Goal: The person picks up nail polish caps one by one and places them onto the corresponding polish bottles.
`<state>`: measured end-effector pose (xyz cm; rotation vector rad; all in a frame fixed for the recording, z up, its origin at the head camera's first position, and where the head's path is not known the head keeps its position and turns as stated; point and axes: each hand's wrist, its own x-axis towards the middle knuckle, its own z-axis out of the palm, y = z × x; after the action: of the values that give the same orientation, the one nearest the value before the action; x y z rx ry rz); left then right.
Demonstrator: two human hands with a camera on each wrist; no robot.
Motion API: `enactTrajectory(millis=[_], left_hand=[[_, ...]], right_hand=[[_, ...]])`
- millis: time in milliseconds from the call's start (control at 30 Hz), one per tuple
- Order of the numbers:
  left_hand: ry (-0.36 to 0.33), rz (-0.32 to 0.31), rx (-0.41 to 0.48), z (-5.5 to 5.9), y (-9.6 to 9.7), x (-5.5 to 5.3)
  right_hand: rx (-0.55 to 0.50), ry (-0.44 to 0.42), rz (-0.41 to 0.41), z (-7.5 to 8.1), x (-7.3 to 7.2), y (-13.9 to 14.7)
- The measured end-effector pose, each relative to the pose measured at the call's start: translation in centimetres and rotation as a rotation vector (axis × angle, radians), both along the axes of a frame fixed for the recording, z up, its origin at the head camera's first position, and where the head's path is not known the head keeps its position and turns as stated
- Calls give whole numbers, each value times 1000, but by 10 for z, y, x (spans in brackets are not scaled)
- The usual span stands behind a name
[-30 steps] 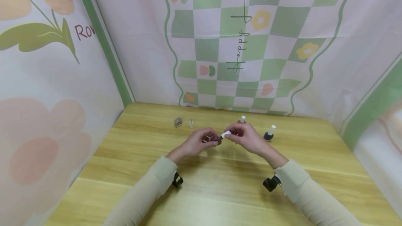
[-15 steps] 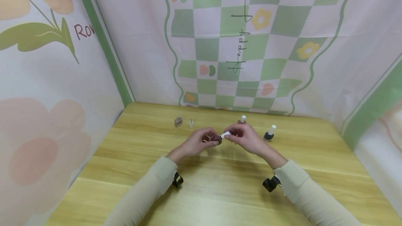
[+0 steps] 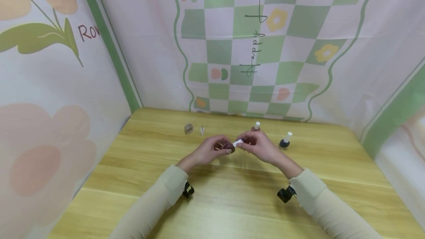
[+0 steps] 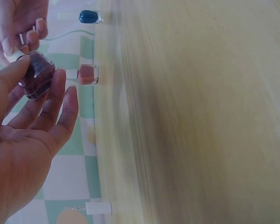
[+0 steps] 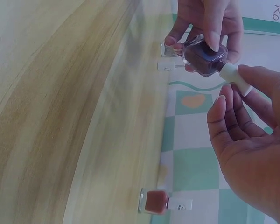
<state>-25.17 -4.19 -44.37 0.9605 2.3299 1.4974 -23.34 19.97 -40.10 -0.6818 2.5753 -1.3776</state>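
Observation:
My left hand [image 3: 212,149] holds a dark purple nail polish bottle [image 4: 38,77] between thumb and fingers, tilted above the table. The white cap [image 5: 235,79] is at the bottle's neck, pinched by the thumb and fingers of my right hand [image 3: 260,146]. A short dark stretch shows between cap and bottle in the right wrist view; whether the cap is fully seated I cannot tell. Behind the right hand stands a rosy-brown nail polish bottle [image 5: 156,201] with its white cap on. A dark blue nail polish bottle [image 3: 284,143], also capped, stands further right.
Toward the table's back left stands a small uncapped clear bottle [image 3: 188,128]. Beside it a white cap [image 3: 202,131] stands with its brush pointing up. A patterned cloth [image 3: 245,87] hangs along the back edge of the wooden table [image 3: 212,202].
The white cap has moved slightly left, closer to the purple bottle, so less of the dark stretch between them shows. Both arms otherwise keep nearly the same place.

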Motion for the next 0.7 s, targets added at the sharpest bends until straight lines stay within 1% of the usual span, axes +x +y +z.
enactTrajectory(millis=[200,267,433,567,700], left_hand=[[-11,-2,5,0,1,0],[-14,-3,8,0,0,1],[-8,-10,22,0,0,1],[-6,-12,18,0,0,1],[-1,-17,-3,-1,0,1]], right_hand=[[13,3,10,-2,-1,0],[27,21,15,-2,-1,0],[67,61,19,3,-2,2],[95,59,17,7,-2,3],[130,67,14,7,-4,3]])
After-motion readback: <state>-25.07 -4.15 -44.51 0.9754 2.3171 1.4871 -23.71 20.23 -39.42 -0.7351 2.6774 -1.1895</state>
